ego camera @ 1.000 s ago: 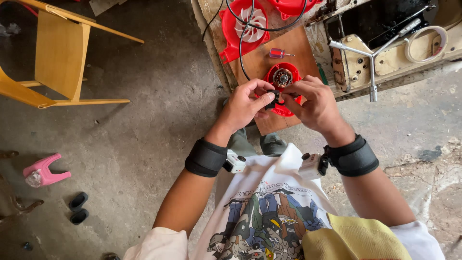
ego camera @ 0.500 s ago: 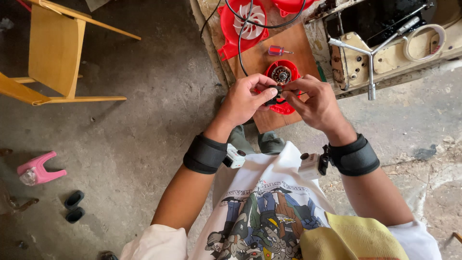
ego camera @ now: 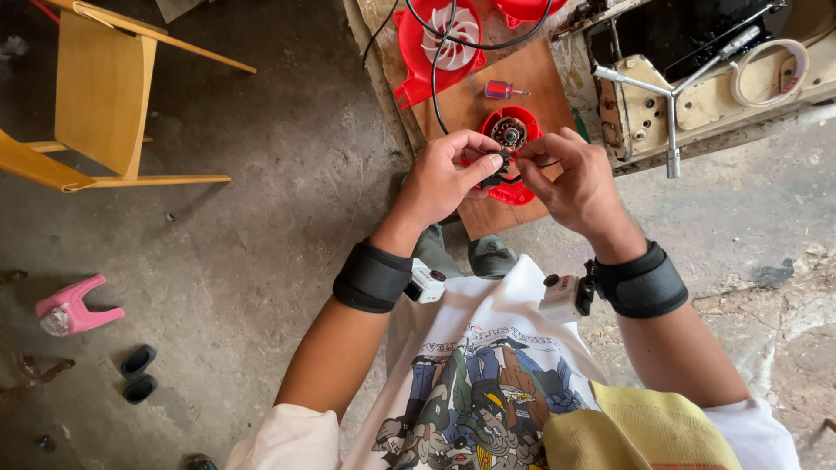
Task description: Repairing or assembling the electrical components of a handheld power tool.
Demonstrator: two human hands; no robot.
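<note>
My left hand and my right hand meet over a wooden board, fingertips pinching a small black part with thin black wires. Just beyond them lies a round red motor housing with a metal centre. A second red housing with a white fan wheel lies farther up the board, with a black cable looping across it. A small red-handled screwdriver rests between the two housings. Both wrists wear black bands with small cameras.
A yellow wooden chair stands at the upper left on the concrete floor. A metal cross wrench and a pale ring lie on the bench at the upper right. A pink plastic object and two black caps sit at the lower left.
Both hands have stayed together on the small black part, with only small shifts of the fingers. The view has drifted slightly.
</note>
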